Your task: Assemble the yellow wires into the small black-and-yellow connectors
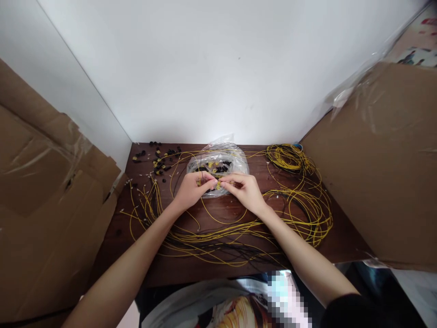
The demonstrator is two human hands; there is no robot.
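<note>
My left hand (pixel 196 187) and my right hand (pixel 245 189) meet fingertip to fingertip over a clear plastic bag (pixel 241 159). Both are closed in a pinch on a thin wire, most of it hidden by the fingers. Its end and any small part on it are too small to make out. Black and yellow plastic pieces (pixel 221 167) fill the bag just behind my fingers. A loose yellow wire (pixel 218 220) curves across the table below my hands.
Long yellow and black wires (pixel 218 235) lie in a bundle in front, coiling at the right. Another yellow coil (pixel 287 157) sits at the back right. Small black pieces (pixel 160 166) are scattered back left. Cardboard (pixel 382 173) stands on both sides, against a white wall (pixel 211 68).
</note>
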